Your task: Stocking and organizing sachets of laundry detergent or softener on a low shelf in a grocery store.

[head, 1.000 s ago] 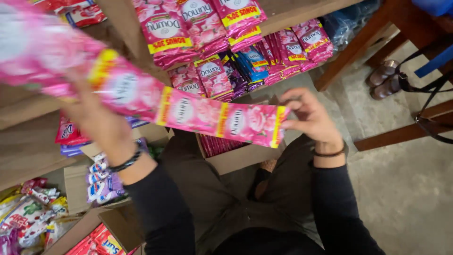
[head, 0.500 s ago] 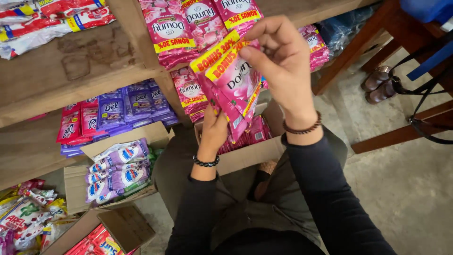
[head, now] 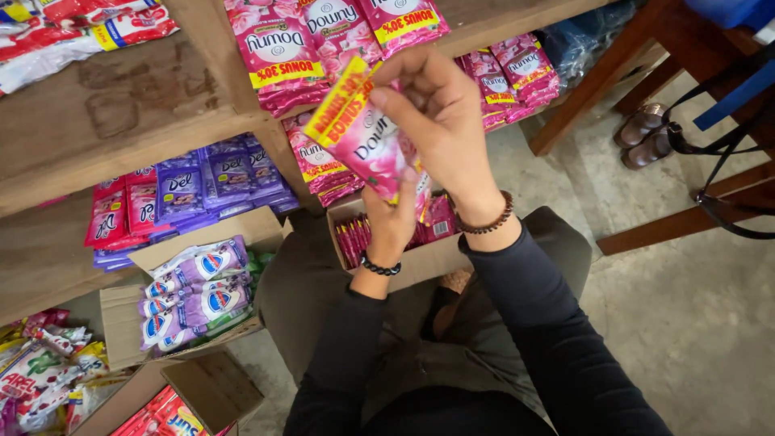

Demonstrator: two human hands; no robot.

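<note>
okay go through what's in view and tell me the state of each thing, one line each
Pink sachets: folded into a stack, held up in both hands.
Right hand: grip shut on the stack's top.
Left hand: grip shut on its bottom.
Cardboard box: open, pink packets inside.
Box of purple sachets: open, full.

Pink sachet pack (head: 365, 137) w/ yellow band, tilted, held up above open box.

Glossy pink plastic sachets (head: 367, 141); rough unfinished wood shelf (head: 121, 113); matt brown cardboard box (head: 420, 258).
</note>
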